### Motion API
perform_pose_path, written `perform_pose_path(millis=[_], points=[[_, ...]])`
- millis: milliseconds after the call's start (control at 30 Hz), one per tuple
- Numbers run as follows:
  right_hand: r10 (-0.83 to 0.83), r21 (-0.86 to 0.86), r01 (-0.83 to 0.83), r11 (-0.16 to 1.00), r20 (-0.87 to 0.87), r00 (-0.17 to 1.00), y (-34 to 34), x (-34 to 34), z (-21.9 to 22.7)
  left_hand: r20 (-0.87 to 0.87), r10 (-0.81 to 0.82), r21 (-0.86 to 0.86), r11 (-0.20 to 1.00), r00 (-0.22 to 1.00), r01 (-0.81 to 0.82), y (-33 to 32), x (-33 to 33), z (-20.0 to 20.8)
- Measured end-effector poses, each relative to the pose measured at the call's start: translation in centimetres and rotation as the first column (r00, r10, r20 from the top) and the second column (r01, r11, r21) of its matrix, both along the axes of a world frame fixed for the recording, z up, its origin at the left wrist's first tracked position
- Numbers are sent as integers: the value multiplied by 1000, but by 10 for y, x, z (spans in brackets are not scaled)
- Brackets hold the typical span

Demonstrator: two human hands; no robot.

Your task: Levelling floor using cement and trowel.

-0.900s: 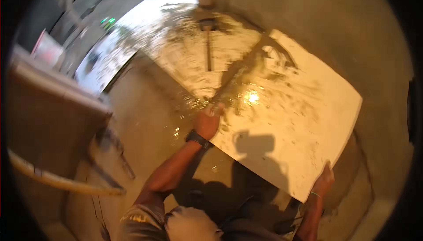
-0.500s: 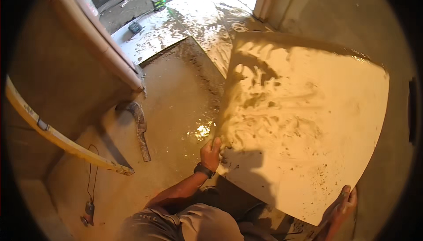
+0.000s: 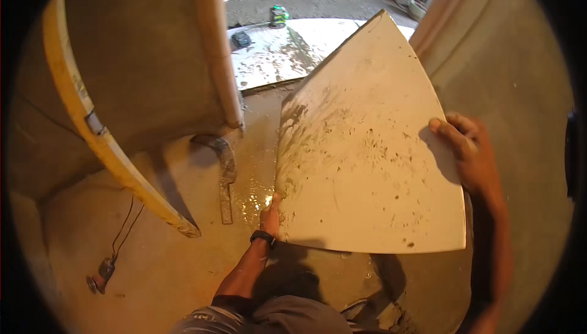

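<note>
A large pale tile (image 3: 367, 150), smeared with mortar streaks and dark specks, was held tilted up off the floor (image 3: 183, 260), its far corner raised toward the top of the view. The tile's lower left edge was gripped by the left hand (image 3: 269, 215), thumb on the face and the other fingers hidden behind the edge; a dark watch (image 3: 263, 237) was worn on that wrist. The right edge was clasped by the right hand (image 3: 469, 157), its fingers curled over onto the tile's face. Below and left of the tile, a wet, shiny patch of mortar (image 3: 254, 196) was seen on the floor. A metal tool (image 3: 224, 172) with a curved head lay just beside that patch. Further left, a long yellow level (image 3: 101, 132) was leaned diagonally against a wall. A plumb bob (image 3: 104, 270) on a cord rested on the floor near the lower left. Beyond the tile, another laid tile (image 3: 275, 50) was visible, with a small dark object and a green can (image 3: 279, 15) near its far edge.
</note>
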State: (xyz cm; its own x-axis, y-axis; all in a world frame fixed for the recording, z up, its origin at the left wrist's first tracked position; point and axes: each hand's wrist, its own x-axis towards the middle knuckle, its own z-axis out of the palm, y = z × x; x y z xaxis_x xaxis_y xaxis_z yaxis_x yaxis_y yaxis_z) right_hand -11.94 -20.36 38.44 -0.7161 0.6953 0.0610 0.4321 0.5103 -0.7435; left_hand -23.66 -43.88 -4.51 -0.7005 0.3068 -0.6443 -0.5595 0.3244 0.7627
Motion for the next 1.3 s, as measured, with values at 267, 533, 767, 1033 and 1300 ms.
perform_pose_path(millis=[267, 533, 767, 1033, 1300], points=[[138, 54, -141, 989, 48, 989, -45, -107, 15, 0, 10, -16, 1000, 1000, -10, -24, -38, -25], [225, 466, -252, 848, 115, 968, -28, -165, 17, -130, 22, 416, 909, 991, 34, -67, -47, -81], [256, 293, -265, 918, 69, 964, -29, -196, 48, -691, 74, 395, 872, 719, 289, -42, -32, 150], [301, 431, -346, 833, 171, 938, -59, -209, 62, -969, 32, 103, 953, 244, 284, -3, -18, 271], [407, 268, -427, 863, 132, 904, -88, -186, 62, -738, 521, 565, 825, 429, -30, -19, 3, 252]])
